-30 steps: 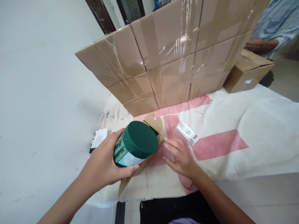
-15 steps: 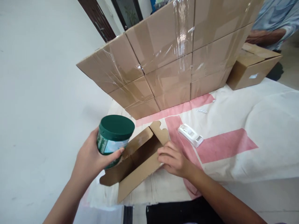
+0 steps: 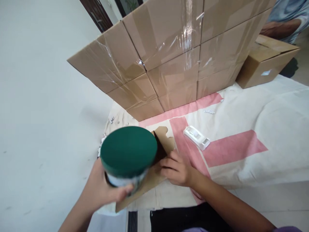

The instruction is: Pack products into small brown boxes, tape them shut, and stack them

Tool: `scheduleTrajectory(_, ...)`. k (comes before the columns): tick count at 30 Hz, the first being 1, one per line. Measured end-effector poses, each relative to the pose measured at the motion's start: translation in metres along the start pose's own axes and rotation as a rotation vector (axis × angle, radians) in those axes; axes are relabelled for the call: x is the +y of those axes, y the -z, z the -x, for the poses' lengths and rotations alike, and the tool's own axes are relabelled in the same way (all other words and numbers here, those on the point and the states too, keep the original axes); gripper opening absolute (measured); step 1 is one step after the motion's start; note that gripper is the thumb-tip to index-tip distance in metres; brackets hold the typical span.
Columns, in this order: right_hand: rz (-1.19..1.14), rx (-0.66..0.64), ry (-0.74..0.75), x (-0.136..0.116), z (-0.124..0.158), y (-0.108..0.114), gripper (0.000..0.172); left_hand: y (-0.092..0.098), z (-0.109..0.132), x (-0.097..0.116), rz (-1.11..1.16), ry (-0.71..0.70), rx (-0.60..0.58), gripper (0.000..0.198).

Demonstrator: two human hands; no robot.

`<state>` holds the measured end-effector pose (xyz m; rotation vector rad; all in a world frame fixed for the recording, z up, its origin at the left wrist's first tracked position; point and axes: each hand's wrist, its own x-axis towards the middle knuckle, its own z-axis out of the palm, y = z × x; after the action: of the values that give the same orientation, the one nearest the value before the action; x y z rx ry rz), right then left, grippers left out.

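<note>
My left hand [image 3: 103,190] is wrapped around a green jar [image 3: 129,151] with a wide dark green lid, held up over the near left part of an open cardboard box [image 3: 145,183]. The jar hides much of that box's opening. My right hand [image 3: 177,169] grips the right edge of the box, fingers curled over its cardboard wall. At the box's far end a notched flap [image 3: 165,135] stands up. To the right of my right hand lies a white tape dispenser [image 3: 196,138] on the cloth.
A wall of taped cardboard boxes [image 3: 175,71] stands at the back. Another closed box [image 3: 267,62] sits at the right, near a person's arm [image 3: 281,29]. Pink and white cloth [image 3: 241,148] covers the table; paper scraps [image 3: 209,111] lie on it. A white wall [image 3: 43,96] rises at left.
My left hand has raised the jar closer to the camera and slightly right, so its lid looks larger and covers more of the box. My right hand stays on the box edge.
</note>
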<state>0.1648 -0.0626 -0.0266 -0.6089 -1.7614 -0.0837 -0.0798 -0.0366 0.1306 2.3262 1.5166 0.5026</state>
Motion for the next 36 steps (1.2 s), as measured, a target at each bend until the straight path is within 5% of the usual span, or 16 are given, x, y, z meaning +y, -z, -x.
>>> scheduleTrajectory(5,-0.072,0.000,0.009,-0.008,-0.003,0.000,0.019,0.010,-0.037,-0.010,-0.238,0.035,0.251,0.091)
scheduleTrajectory(8,-0.063,-0.023,-0.029,-0.010,-0.002,-0.001,0.020,0.015,-0.039,-0.011,-0.454,-0.029,0.269,0.090)
scheduleTrajectory(13,-0.054,-0.011,-0.051,-0.011,0.000,-0.003,0.020,0.012,-0.016,-0.001,-0.609,-0.154,0.170,0.089)
scheduleTrajectory(19,-0.068,0.033,-0.031,-0.011,0.001,-0.005,0.014,-0.015,-0.006,0.009,-0.736,-0.277,-0.040,0.088)
scheduleTrajectory(31,-0.105,0.025,-0.033,-0.009,0.007,-0.009,0.018,-0.027,-0.020,-0.006,-0.655,-0.084,-0.366,0.090)
scheduleTrajectory(36,-0.126,0.008,-0.055,-0.009,0.007,-0.009,0.018,-0.028,-0.023,-0.007,-0.627,-0.031,-0.409,0.096)
